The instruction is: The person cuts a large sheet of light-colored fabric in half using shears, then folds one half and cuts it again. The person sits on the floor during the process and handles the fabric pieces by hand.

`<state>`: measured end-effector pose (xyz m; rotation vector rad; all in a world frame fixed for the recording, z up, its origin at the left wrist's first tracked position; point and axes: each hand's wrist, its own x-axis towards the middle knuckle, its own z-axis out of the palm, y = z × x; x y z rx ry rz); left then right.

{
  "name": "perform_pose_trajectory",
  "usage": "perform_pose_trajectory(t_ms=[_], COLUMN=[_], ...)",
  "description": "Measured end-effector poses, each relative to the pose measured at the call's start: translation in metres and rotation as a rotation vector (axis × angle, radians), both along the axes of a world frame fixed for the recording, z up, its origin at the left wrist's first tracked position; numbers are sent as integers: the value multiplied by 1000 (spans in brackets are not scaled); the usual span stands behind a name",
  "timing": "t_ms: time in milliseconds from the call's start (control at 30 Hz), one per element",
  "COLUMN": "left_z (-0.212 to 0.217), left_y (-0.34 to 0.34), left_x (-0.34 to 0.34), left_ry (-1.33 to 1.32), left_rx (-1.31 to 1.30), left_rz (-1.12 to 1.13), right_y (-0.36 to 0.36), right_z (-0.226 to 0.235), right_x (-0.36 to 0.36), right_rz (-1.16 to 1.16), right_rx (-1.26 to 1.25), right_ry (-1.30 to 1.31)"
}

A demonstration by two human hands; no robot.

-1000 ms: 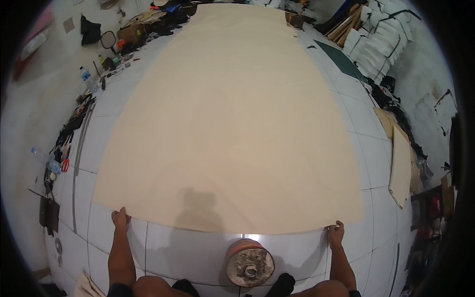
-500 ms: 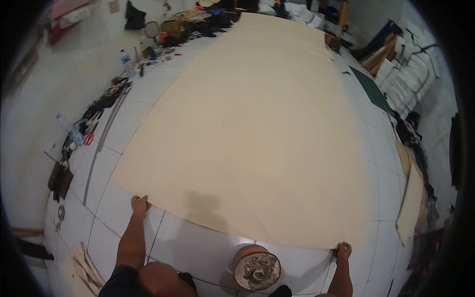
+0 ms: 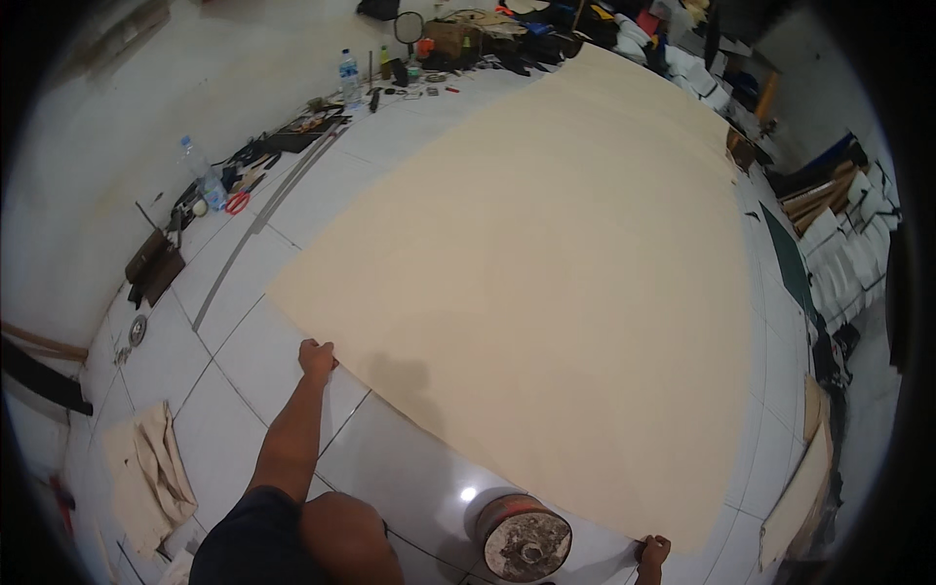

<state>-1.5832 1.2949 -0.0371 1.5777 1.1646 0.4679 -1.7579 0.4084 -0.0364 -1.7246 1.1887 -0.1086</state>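
Note:
A large sheet of cream fabric (image 3: pixel 546 263) lies spread over the tiled floor, stretching from near me to the far end of the room. My left hand (image 3: pixel 318 359) is closed on its near edge, a little in from the left corner. Further right, my right hand (image 3: pixel 653 552) pinches the same edge close to the right corner. Between my arms, just short of the fabric's edge, stands a round, heavy-looking weight (image 3: pixel 526 546) with a worn, stained top and a central knob.
Along the left wall lie red-handled scissors (image 3: pixel 237 203), a plastic bottle (image 3: pixel 202 175), another bottle (image 3: pixel 349 80) and long grey strips (image 3: pixel 258 224). A folded cream cloth (image 3: pixel 146 478) rests at lower left. White strapped bundles (image 3: pixel 853 253) and a green sheet (image 3: pixel 786 255) line the right side.
My view has turned to the left, so the scene sits further right and tilted. Both hands still grip the fabric's near edge, which remains spread flat.

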Motion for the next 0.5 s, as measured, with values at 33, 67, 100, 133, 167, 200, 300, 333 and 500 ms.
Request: perform_pose_trajectory(t_ms=[33,67,100,133,167,200,300,333,500], left_z=[0,2,6,13,10,10,6,2,-20], left_y=[-10,-21,-34,-36,-33,-24,-20,-23,1], left_x=[4,7,13,12,8,2,3,6,5], left_ry=[9,20,29,60,49,38,63,83,443], left_rx=[7,16,26,27,25,35,78,92,643], left_rz=[9,17,20,42,42,48,43,34,-175], right_y=[-14,-27,-40,-39,-38,-33,-36,-43,-9], right_z=[2,4,5,-1,-7,-17,-30,-27,-49], right_x=[1,0,-4,-4,-6,-7,-23,-21,-29], right_rz=[-14,-29,-49,-36,-25,-9,164,144,-108], right_rx=[6,15,24,5,-15,-22,-72,-84,59], right_ry=[1,3,4,-3,-10,-17,106,30,-194])
